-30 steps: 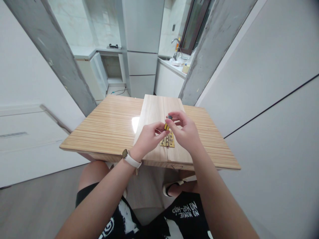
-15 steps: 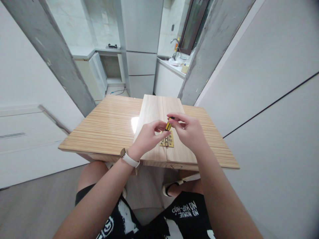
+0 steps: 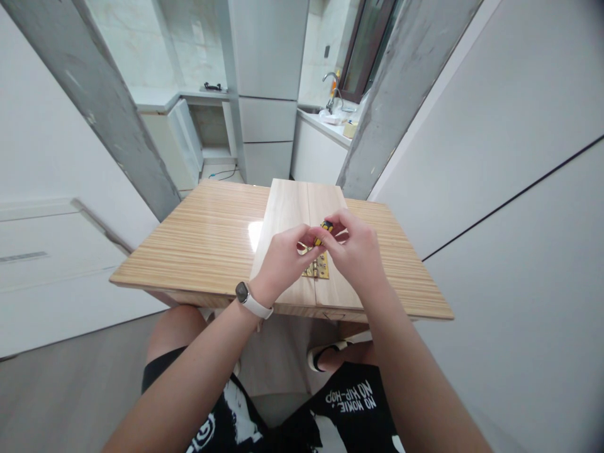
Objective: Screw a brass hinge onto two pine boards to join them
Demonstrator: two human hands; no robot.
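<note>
Both hands meet above two pale boards [image 3: 289, 211] that lie side by side. My left hand [image 3: 285, 253], with a watch on its wrist, is closed on the lower end of a small yellow-and-black object [image 3: 323, 233]. My right hand [image 3: 355, 248] pinches the same object's upper end between thumb and fingers. Fingers cover much of it, so its exact kind is unclear. Just below them a gold-coloured hinge [image 3: 321, 267] lies flat across the seam between the boards, partly hidden by my left hand.
The boards rest on a striped wooden table [image 3: 207, 233]. My legs are under its front edge. White panels stand to the left and right. Beyond the table are grey pillars, a tall grey cabinet [image 3: 267, 63] and a counter with a faucet [image 3: 331, 78].
My right fingers have shifted around the yellow-and-black object, which has turned and moved slightly right. My left wrist has rolled a little, showing more of the watch face. The hinge stays put.
</note>
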